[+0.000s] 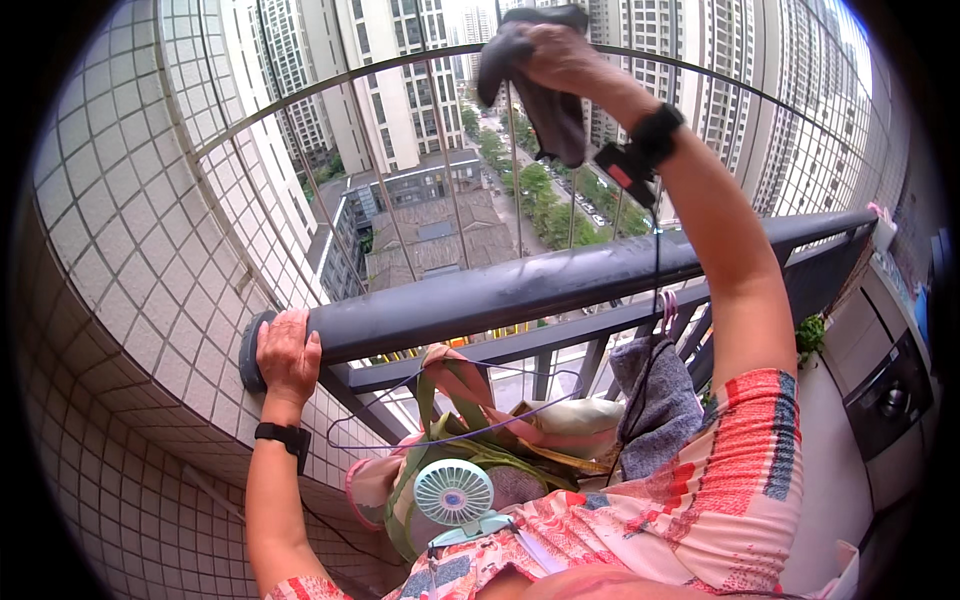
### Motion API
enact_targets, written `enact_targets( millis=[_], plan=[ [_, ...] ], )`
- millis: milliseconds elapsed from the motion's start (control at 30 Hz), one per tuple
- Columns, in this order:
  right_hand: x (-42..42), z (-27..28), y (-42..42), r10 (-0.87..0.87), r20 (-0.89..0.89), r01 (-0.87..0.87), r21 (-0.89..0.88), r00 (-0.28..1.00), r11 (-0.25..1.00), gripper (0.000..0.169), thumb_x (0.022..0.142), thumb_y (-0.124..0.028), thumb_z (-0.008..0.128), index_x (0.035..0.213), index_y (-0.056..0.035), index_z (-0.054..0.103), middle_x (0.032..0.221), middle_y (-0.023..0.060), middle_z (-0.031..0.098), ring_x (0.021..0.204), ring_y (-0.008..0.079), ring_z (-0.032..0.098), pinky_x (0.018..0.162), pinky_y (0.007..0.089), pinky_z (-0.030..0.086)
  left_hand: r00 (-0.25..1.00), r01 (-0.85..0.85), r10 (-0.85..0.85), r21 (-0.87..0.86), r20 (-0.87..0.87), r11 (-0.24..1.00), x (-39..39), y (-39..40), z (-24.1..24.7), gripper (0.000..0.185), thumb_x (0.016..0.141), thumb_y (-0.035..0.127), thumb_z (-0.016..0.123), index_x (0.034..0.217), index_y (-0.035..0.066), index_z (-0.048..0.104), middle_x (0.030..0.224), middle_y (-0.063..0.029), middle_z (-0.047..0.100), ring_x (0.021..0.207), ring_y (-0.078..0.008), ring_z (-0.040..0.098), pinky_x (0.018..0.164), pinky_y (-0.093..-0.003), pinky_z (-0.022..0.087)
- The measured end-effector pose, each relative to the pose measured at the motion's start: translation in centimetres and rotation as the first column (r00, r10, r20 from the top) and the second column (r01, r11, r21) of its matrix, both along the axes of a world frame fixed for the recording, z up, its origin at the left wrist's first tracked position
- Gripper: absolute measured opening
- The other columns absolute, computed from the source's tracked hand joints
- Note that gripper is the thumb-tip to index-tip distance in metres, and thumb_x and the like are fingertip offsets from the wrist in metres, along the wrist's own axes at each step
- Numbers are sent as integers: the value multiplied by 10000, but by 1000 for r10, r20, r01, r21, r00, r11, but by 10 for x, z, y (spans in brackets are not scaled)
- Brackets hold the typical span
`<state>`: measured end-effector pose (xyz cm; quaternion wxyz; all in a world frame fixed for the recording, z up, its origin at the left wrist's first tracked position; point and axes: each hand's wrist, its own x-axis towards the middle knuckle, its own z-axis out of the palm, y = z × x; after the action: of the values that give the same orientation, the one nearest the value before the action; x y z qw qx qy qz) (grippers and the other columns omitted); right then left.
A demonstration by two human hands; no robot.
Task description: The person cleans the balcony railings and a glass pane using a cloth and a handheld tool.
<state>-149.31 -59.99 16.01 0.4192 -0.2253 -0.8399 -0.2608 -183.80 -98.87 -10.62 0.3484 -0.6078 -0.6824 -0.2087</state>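
My right hand [559, 60] is raised high, closed around a bunched dark grey cloth [559, 124] whose loose end hangs down. Blur on the hand hints at motion. It is up by the thin horizontal metal bar [360, 73] of the balcony's wire guard; whether the cloth touches the bar I cannot tell. My left hand [289, 356] grips the left end of the thick dark handrail [487, 292], fingers over its top, beside the tiled wall [150, 285]. Each wrist wears a black band, and a dark cable hangs from the right one.
Below the handrail hang a purple wire hanger [517, 414], bags with green and pink straps [431, 390] and a grey towel [656, 405]. A small mint fan [454, 493] is at my chest. A front-loading appliance [892, 401] and a green plant [810, 335] are at right. Beyond the wires, a street lies far below.
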Motion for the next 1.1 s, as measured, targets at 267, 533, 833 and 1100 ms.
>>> enact_targets(
  millis=[267, 533, 833, 1100],
  plan=[
    [19, -1, -63, -133, 166, 85, 265, 977, 961, 468, 820, -44, 574, 1287, -79, 563, 1105, 187, 674, 1031, 352, 651, 867, 460, 522, 1000, -4, 5, -32, 26, 999, -6, -10, 1, 443, 907, 319, 467, 1208, 25, 607, 1234, -155, 614, 1196, -329, 549, 1055, -497, 351],
    [88, -6, -19, 28, -81, -14, 166, 996, 986, 523, 743, 31, 499, 1245, -78, 599, 1159, 182, 663, 1054, 361, 643, 953, 400, 504, 1000, -7, 7, -27, 10, 1000, -4, -5, -3, 452, 901, 310, 469, 1221, 18, 598, 1235, -168, 609, 1194, -340, 547, 1055, -499, 349],
    [87, -4, -3, 114, -219, -101, 71, 969, 992, 302, 844, -160, 571, 1132, -75, 594, 1010, 195, 682, 964, 371, 657, 836, 429, 525, 1000, -24, 24, -45, 5, 999, -5, -4, -2, 453, 888, 280, 467, 1238, 23, 594, 1255, -166, 606, 1217, -341, 539, 1071, -495, 337],
    [68, -2, -24, -170, 38, 170, 7, 985, 985, 337, 870, -221, 614, 1182, -120, 537, 1063, 185, 671, 1017, 379, 646, 878, 470, 521, 1000, -4, 5, -62, 16, 998, -14, -7, -4, 452, 904, 283, 463, 1253, 28, 593, 1283, -153, 600, 1242, -325, 530, 1094, -473, 321]
  ],
)
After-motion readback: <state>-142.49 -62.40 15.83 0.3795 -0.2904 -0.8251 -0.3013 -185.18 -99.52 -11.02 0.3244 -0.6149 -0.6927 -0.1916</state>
